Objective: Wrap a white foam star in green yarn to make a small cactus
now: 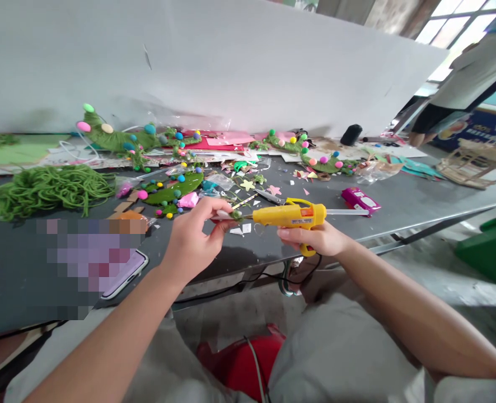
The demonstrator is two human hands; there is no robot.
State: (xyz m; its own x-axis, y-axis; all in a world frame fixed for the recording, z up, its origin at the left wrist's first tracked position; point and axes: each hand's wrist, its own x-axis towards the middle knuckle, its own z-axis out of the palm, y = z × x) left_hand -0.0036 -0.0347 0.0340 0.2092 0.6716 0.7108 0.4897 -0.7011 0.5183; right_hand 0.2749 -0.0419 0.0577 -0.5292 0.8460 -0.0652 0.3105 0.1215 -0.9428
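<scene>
The left hand (195,238) pinches a small green-and-white piece (237,215) between thumb and forefinger, at the tips, while the right hand (315,239) is closed around the handle of a yellow glue gun (279,215); whether a finger presses the trigger, I cannot tell. The gun's long axis runs almost level, side to side, with its nozzle aimed left at the piece and a clear glue stick (349,212) poking out of its back end to the right. Nozzle and piece meet end to end in this view, though whether they truly touch is too small to make out. The piece lies to the right of the left palm, so the left hand is nearer to it; the right hand sits back by the gun's length. Just beyond the gun lie scissors (268,196), with a purple packet (360,201) farther right and green yarn (48,190) heaped well to the left.
</scene>
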